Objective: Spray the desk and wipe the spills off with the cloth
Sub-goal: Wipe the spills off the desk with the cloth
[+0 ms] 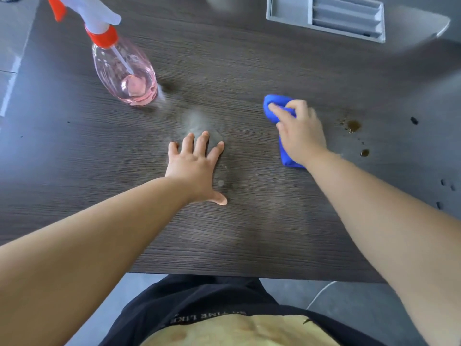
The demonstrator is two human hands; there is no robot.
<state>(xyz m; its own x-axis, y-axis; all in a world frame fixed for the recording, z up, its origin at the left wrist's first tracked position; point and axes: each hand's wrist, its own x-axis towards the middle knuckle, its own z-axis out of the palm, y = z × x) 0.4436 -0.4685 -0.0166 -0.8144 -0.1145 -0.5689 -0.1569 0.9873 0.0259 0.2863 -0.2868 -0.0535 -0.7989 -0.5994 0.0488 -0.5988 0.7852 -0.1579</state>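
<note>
A dark wood-grain desk (pixel 249 233) fills the view. My right hand (pixel 300 134) presses a folded blue cloth (pixel 275 104) onto the desk right of centre, fingers curled over it. Just right of the cloth lie brown spills (pixel 353 126), with a smaller drop (pixel 364 153) below. My left hand (pixel 195 166) lies flat on the desk with fingers spread, holding nothing, beside a pale wet smear (pixel 197 121). A clear pink spray bottle (pixel 124 71) with a white head and red trigger stands at the back left, apart from both hands.
A grey cable tray (pixel 289 11) is set into the desk at the back right. Small dark specks (pixel 414 120) dot the desk's right side. The desk's front edge (pixel 249 277) runs just before my body; grey floor shows to the left.
</note>
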